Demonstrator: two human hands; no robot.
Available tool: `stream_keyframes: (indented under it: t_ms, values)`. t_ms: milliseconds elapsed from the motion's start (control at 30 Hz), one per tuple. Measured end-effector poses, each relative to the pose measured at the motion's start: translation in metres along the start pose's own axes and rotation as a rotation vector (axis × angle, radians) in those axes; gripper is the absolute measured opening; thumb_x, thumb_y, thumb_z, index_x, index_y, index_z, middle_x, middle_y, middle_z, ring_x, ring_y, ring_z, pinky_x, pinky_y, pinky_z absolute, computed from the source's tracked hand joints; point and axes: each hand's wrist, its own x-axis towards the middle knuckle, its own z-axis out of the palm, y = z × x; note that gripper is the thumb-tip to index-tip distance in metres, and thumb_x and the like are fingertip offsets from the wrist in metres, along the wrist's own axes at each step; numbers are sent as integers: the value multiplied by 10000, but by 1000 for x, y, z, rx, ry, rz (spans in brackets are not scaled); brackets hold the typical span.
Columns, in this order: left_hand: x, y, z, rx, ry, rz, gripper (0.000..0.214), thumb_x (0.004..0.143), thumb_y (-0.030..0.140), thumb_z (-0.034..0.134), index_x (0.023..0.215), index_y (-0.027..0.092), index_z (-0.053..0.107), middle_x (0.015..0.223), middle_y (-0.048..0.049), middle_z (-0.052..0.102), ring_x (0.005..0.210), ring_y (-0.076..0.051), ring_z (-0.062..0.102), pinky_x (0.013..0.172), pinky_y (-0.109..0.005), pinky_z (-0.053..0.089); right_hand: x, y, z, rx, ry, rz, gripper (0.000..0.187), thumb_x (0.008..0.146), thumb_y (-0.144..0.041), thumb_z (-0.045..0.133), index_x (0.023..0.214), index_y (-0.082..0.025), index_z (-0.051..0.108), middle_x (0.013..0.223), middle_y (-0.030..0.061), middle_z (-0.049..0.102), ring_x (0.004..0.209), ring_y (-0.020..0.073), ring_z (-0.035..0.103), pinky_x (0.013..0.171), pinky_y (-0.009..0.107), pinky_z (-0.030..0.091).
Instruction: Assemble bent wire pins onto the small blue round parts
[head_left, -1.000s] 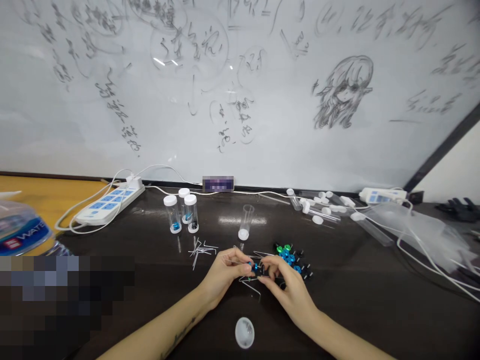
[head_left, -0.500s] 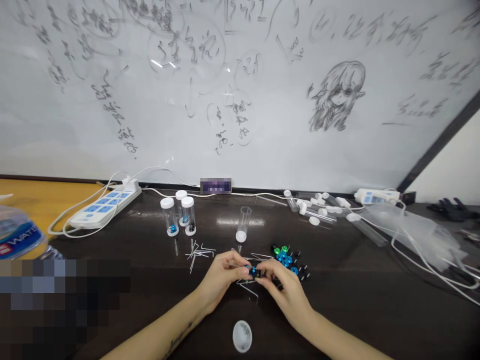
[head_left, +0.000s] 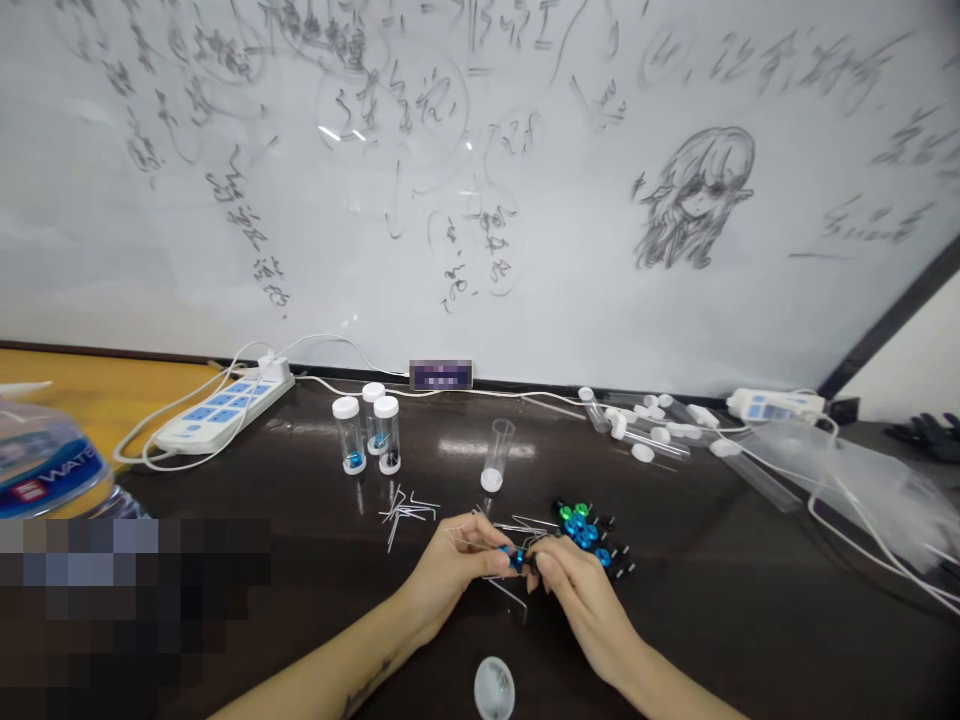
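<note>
My left hand (head_left: 459,560) pinches a small blue and black metal part (head_left: 515,558) between thumb and fingers. A thin metal rod also runs along these fingers. From the other side, my right hand (head_left: 577,590) closes its fingertips on the black end of the same part; the fingers hide much of it. Just right of my hands lies a pile of similar blue, green and black parts with short screws (head_left: 583,530). Bent L-shaped hex keys (head_left: 514,600) lie under and behind my fingers, and another bunch of hex keys (head_left: 406,508) is to the left.
An uncapped clear tube (head_left: 501,452) stands upright behind my hands. Three white-capped tubes (head_left: 350,435) holding small parts stand left of it. Loose tubes and caps (head_left: 642,453) lie at the back right. A small whitish dish (head_left: 494,690) sits in front; a power strip (head_left: 225,410) lies left.
The camera view has shifted slightly, moving everything a little rightward in the picture. My right fingers have curled closer around the black end, while the left hand keeps its pinch.
</note>
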Motion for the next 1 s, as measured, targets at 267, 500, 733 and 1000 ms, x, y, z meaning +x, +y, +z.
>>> stream_keyframes:
  t_ms: [267,500,733,1000]
  values:
    - [1,3,0,-17,5,-12,119,646,110,758,734,121,679,712,-32,692,632,-113,613,666,-233,461,-5,11,4,-76,82,-125,129,921,-183,505,1038,-233,531,929,36,598,830,196,558,758,310,437]
    - [1,2,-1,-32,-3,-29,119,652,132,763,735,125,679,715,-29,687,631,-110,610,667,-235,464,-2,8,0,-136,87,-153,76,916,-198,517,974,-217,562,868,34,619,786,200,569,720,316,448]
    - [2,-1,-2,-10,-10,-12,136,633,126,773,729,127,676,707,-32,681,640,-128,611,670,-257,468,0,5,2,-107,31,-34,153,946,-244,465,824,-217,552,754,3,590,697,177,566,650,280,438]
    - [1,1,-1,7,-15,-5,120,649,130,760,732,126,674,710,-31,679,645,-125,602,671,-253,452,-3,9,0,-133,91,-150,29,913,-220,529,905,-213,556,852,30,607,775,193,567,714,299,447]
